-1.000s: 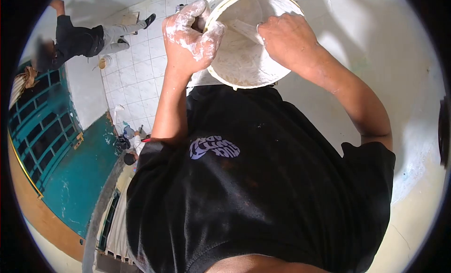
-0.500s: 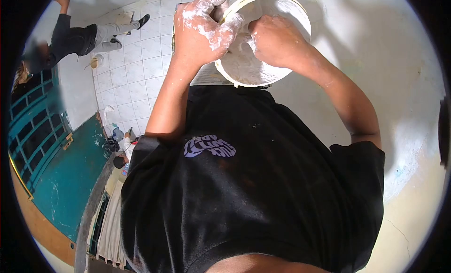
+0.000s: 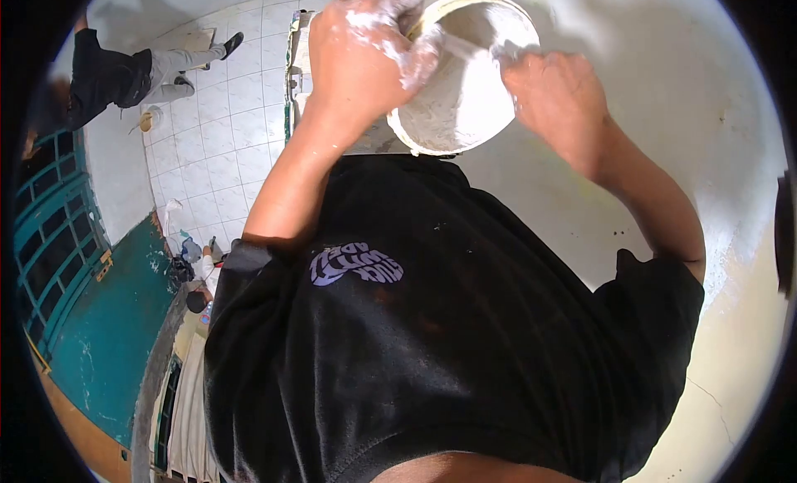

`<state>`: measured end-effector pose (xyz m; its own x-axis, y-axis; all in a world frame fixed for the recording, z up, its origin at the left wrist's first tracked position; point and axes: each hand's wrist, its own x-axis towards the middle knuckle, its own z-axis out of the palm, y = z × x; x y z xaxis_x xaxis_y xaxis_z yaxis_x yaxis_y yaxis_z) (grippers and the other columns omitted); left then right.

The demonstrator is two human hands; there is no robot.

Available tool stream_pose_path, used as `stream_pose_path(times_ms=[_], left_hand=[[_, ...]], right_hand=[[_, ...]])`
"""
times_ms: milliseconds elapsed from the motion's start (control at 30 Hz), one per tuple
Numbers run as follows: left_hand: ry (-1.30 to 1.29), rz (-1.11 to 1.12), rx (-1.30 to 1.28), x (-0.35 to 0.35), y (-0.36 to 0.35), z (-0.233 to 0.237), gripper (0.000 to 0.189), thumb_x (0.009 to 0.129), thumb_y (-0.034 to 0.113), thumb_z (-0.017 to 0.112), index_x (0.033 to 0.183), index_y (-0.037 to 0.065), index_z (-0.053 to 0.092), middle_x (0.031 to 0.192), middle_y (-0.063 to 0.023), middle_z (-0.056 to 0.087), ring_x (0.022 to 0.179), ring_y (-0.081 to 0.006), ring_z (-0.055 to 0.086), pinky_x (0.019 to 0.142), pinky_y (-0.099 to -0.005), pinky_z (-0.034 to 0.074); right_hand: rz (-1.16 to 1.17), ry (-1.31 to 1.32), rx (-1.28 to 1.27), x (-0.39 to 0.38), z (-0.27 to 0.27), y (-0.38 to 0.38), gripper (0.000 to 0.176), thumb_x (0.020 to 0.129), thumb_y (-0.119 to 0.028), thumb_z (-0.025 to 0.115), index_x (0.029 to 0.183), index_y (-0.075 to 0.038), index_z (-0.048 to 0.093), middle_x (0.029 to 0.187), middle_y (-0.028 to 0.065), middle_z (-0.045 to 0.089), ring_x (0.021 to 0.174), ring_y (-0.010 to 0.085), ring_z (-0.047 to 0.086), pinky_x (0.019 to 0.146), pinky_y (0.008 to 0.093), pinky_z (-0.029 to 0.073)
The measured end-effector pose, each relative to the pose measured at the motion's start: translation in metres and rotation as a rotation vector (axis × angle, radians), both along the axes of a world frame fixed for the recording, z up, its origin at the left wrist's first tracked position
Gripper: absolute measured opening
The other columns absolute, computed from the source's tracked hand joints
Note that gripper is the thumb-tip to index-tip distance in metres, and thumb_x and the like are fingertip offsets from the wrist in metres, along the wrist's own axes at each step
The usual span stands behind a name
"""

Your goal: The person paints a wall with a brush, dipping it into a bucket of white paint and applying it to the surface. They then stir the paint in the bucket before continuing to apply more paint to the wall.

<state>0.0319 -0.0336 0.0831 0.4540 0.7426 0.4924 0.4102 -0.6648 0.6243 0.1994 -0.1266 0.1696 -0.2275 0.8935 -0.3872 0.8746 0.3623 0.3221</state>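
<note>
A black shirt (image 3: 457,333) is seen nearest, just below a white bucket (image 3: 490,109). The bucket's rim is clasped by the left hand (image 3: 357,55), which is smeared white. A pale tool (image 3: 469,49), blurred, is held at the bucket's opening in the closed grip of the right hand (image 3: 560,93). The inner wall is coated with pale residue; work with the tool seems unfinished, but what remains at the bottom cannot be told. Far left of the bucket, a tub (image 3: 148,122) and a dark-clothed person (image 3: 116,76) are seen by a tiled floor (image 3: 224,109).
</note>
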Motion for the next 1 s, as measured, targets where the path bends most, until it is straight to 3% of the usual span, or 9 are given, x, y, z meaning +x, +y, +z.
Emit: stream_pose_path(times_ms=[133, 333, 533, 633, 733, 800, 833, 933, 1000], left_hand=[[0.019, 0.036, -0.009, 0.012, -0.012, 0.014, 0.031, 0.065, 0.028, 0.067, 0.082, 0.003, 0.067, 0.069, -0.0153, 0.065, 0.060, -0.0315, 0.063, 0.061, -0.0362, 0.051], [0.052, -0.038, 0.030, 0.011, -0.005, 0.011, 0.036, 0.066, 0.031, 0.066, 0.086, 0.001, 0.068, 0.071, -0.0159, 0.065, 0.061, -0.0311, 0.064, 0.062, -0.0364, 0.052], [0.030, -0.032, 0.073, 0.014, 0.000, 0.007, 0.036, 0.068, 0.030, 0.066, 0.087, 0.000, 0.068, 0.071, -0.0159, 0.065, 0.062, -0.0310, 0.064, 0.062, -0.0365, 0.051], [0.027, -0.038, 0.031, 0.015, -0.001, 0.011, 0.031, 0.068, 0.029, 0.067, 0.083, 0.003, 0.067, 0.071, -0.0149, 0.065, 0.063, -0.0313, 0.063, 0.063, -0.0371, 0.051], [0.061, -0.069, -0.071, 0.022, -0.005, 0.020, 0.027, 0.068, 0.029, 0.067, 0.078, 0.004, 0.065, 0.072, -0.0137, 0.064, 0.065, -0.0317, 0.061, 0.064, -0.0387, 0.049], [0.062, -0.064, -0.014, 0.031, -0.007, 0.021, 0.027, 0.069, 0.031, 0.065, 0.076, 0.005, 0.063, 0.072, -0.0131, 0.063, 0.067, -0.0322, 0.060, 0.064, -0.0403, 0.048], [-0.039, -0.170, -0.176, 0.033, -0.005, 0.035, 0.020, 0.065, 0.017, 0.064, 0.075, 0.000, 0.059, 0.063, -0.0189, 0.058, 0.059, -0.0365, 0.059, 0.055, -0.0419, 0.048], [-0.052, -0.161, -0.135, 0.038, -0.001, 0.037, 0.020, 0.067, 0.019, 0.065, 0.074, 0.000, 0.061, 0.062, -0.0186, 0.059, 0.060, -0.0372, 0.059, 0.056, -0.0428, 0.049], [-0.048, -0.168, -0.122, 0.039, 0.002, 0.033, 0.022, 0.068, 0.020, 0.066, 0.075, 0.000, 0.061, 0.067, -0.0193, 0.060, 0.064, -0.0375, 0.059, 0.060, -0.0437, 0.048]], right_hand=[[-0.081, 0.078, -0.183, -0.003, 0.007, -0.007, 0.009, 0.072, -0.008, 0.057, 0.079, -0.003, 0.061, 0.070, 0.0132, 0.061, 0.065, 0.0296, 0.061, 0.060, 0.0400, 0.050], [-0.127, 0.453, -0.047, 0.025, -0.003, -0.014, 0.014, 0.069, -0.012, 0.060, 0.077, -0.001, 0.058, 0.080, 0.0178, 0.060, 0.072, 0.0329, 0.059, 0.065, 0.0439, 0.048], [-0.001, 0.137, 0.121, 0.012, 0.030, -0.005, 0.004, 0.070, -0.007, 0.059, 0.074, -0.005, 0.059, 0.073, 0.0109, 0.059, 0.069, 0.0285, 0.059, 0.060, 0.0405, 0.048], [0.258, 0.191, 0.073, 0.015, 0.032, -0.006, 0.004, 0.070, -0.005, 0.058, 0.072, -0.007, 0.061, 0.069, 0.0080, 0.059, 0.067, 0.0254, 0.059, 0.059, 0.0381, 0.047], [0.304, 0.219, -0.070, 0.003, 0.032, -0.003, 0.007, 0.067, -0.005, 0.058, 0.072, -0.008, 0.062, 0.068, 0.0086, 0.058, 0.065, 0.0246, 0.058, 0.061, 0.0370, 0.047], [0.303, 0.224, -0.151, -0.005, 0.035, 0.004, 0.008, 0.067, -0.007, 0.058, 0.073, -0.008, 0.063, 0.069, 0.0091, 0.059, 0.067, 0.0245, 0.058, 0.062, 0.0372, 0.047], [0.306, 0.224, -0.191, -0.009, 0.037, 0.007, 0.008, 0.066, -0.007, 0.059, 0.073, -0.008, 0.063, 0.069, 0.0093, 0.059, 0.068, 0.0244, 0.059, 0.063, 0.0373, 0.047], [0.277, 0.320, -0.165, -0.005, 0.030, 0.012, 0.010, 0.067, -0.011, 0.062, 0.075, -0.004, 0.062, 0.073, 0.0119, 0.060, 0.073, 0.0285, 0.060, 0.066, 0.0394, 0.047], [0.032, 0.260, -0.305, 0.000, 0.038, 0.034, 0.014, 0.067, -0.013, 0.064, 0.076, -0.002, 0.061, 0.073, 0.0134, 0.060, 0.075, 0.0317, 0.059, 0.068, 0.0407, 0.046]])
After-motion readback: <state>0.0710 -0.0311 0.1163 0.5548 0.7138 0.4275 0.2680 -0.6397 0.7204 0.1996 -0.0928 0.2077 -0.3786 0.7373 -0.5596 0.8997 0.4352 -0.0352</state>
